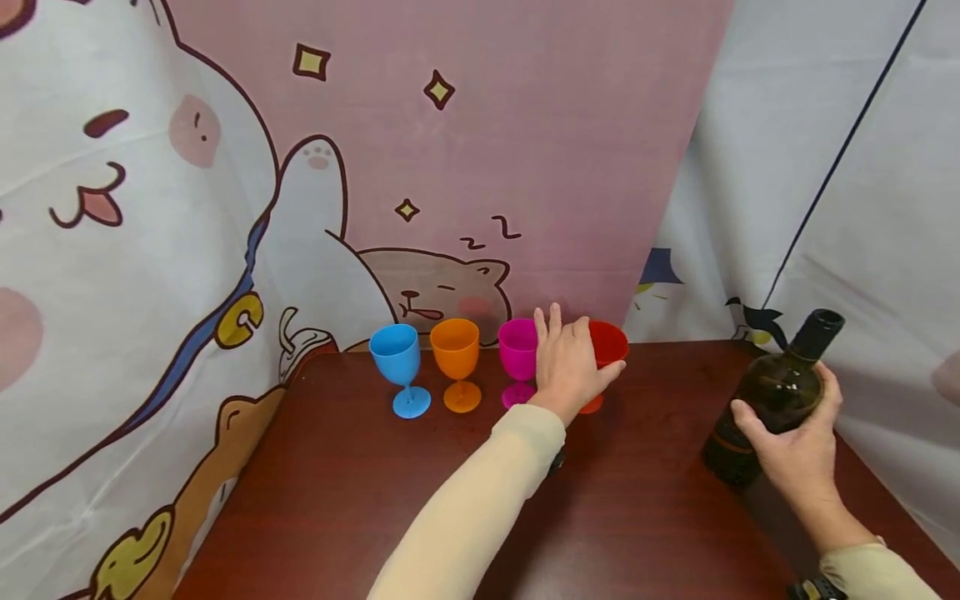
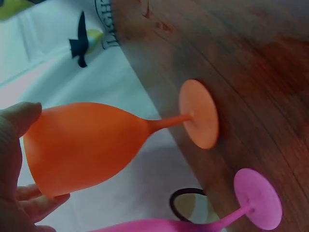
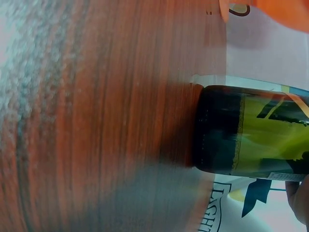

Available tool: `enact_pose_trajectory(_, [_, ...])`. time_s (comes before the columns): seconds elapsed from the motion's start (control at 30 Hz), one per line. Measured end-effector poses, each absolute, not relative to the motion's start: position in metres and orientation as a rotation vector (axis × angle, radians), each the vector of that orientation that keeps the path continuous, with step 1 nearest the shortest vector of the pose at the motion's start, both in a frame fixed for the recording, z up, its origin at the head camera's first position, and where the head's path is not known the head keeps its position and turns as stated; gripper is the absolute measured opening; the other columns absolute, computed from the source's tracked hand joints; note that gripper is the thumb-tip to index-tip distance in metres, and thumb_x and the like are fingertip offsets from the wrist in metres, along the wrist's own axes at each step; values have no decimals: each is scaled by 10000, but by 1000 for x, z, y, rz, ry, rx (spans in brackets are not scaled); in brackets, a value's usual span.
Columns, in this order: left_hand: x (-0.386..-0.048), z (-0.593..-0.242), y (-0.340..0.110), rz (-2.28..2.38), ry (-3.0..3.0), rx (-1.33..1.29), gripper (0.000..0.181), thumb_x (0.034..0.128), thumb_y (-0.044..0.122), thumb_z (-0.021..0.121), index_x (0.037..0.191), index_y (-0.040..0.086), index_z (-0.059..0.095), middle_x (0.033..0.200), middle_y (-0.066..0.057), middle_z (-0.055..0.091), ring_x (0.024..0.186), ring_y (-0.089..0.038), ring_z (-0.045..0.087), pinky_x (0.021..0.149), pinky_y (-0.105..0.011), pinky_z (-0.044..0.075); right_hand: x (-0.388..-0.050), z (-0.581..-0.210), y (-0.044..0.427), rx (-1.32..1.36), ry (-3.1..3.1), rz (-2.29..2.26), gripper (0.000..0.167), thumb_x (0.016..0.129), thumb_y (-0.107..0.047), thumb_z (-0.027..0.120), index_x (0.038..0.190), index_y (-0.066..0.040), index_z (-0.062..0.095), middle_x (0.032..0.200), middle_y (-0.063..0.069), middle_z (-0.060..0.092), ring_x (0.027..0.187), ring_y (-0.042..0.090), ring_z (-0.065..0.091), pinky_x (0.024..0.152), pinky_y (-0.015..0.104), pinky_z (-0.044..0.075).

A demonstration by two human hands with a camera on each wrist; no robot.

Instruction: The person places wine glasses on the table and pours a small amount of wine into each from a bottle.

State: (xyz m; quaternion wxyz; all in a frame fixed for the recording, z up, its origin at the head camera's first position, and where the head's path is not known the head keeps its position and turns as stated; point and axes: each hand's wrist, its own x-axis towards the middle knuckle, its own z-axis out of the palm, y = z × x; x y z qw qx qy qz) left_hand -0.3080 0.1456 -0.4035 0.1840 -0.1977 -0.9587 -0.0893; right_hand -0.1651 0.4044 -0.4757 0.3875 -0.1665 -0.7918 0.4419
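Observation:
My left hand (image 1: 567,364) is at the red plastic goblet (image 1: 609,343), the rightmost in a row. In the left wrist view its thumb and fingers lie on opposite sides of the goblet's bowl (image 2: 87,147), near the rim. The goblet's foot is at the tabletop. Just left of this hand stands a magenta goblet (image 1: 517,350), partly covered by the fingers. My right hand (image 1: 802,454) grips a dark green wine bottle (image 1: 776,387) round its body, neck up and leaning right. Its label shows in the right wrist view, where the bottle's base (image 3: 217,129) is at the table surface.
An orange goblet (image 1: 455,348) and a blue goblet (image 1: 396,354) stand upright further left in the row. The brown wooden table (image 1: 360,508) ends just behind the goblets. A cartoon-printed cloth (image 1: 570,167) hangs behind and along the sides.

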Motion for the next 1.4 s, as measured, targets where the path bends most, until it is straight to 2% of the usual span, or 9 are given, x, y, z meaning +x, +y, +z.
enact_pose_trajectory(0.27, [-265,-399,65,-664,-2639,-749,888,828,614,826,1536,166,529,1511,-6,644,1614,-309,349,1367,-562,111,-165,-476,401,-456,-2043,1146,1063,849,-191,840,1628,-493,183,1589,41,462,1217,-51,443,1077,138,305])
enact_pose_trajectory(0.53, [-252,-413,-11,-934,-2537,-676,847,816,493,874,1502,117,549,1492,-52,647,1590,-342,368,1341,-602,209,-163,-470,409,-478,-2026,1147,1059,843,-175,849,1627,-473,203,1620,-26,429,1315,-16,447,1117,124,281])
enact_pose_trajectory(0.77, [-254,-429,-34,-1054,-2573,-609,891,825,512,863,1548,133,505,1521,-76,618,1580,-358,368,1253,-654,370,-161,-469,412,-457,-2035,1099,1127,786,-125,906,1638,-444,239,1646,7,425,1357,-43,431,1120,105,268])
enact_pose_trajectory(1.03, [-257,-438,-36,-1119,-2611,-505,947,808,573,871,1573,158,498,1538,-88,612,1563,-365,386,1207,-687,409,-164,-459,406,-485,-2128,1065,1116,792,-168,928,1634,-483,267,1672,12,415,1373,-47,422,1117,94,268])
enact_pose_trajectory(1.13, [-255,-440,-35,-1163,-2598,-465,908,804,538,888,1549,160,531,1516,-90,623,1521,-362,428,1165,-666,463,-168,-451,402,-397,-2265,971,1122,788,-246,954,1655,-477,281,1637,155,488,1376,203,551,980,85,343])
enact_pose_trajectory(1.2, [-254,-441,-34,-1205,-2580,-448,886,804,517,896,1537,164,544,1496,-84,632,1480,-347,463,1148,-639,485,-174,-444,396,-259,-2355,859,1135,754,-267,982,1665,-422,324,1523,291,568,1212,379,659,845,181,458])
enact_pose_trajectory(1.27, [-253,-441,-33,-1243,-2564,-435,871,803,505,901,1528,169,554,1478,-75,640,1446,-331,486,1138,-618,495,-180,-436,388,-72,-2434,732,1163,709,-271,1007,1670,-339,357,1364,387,625,1003,592,649,693,321,524])
enact_pose_trajectory(1.33, [-253,-441,-31,-1269,-2552,-426,862,802,503,903,1523,177,560,1467,-64,647,1424,-317,499,1136,-608,493,-188,-427,377,97,-2491,583,1171,658,-262,1023,1652,-291,403,1255,383,675,865,564,681,565,479,519])
enact_pose_trajectory(1.4, [-253,-441,-30,-1282,-2545,-420,857,803,501,904,1522,185,563,1465,-53,651,1422,-307,502,1139,-603,491,-194,-418,363,251,-2537,444,1159,642,-269,1020,1638,-296,427,1237,335,706,854,505,711,561,616,520])
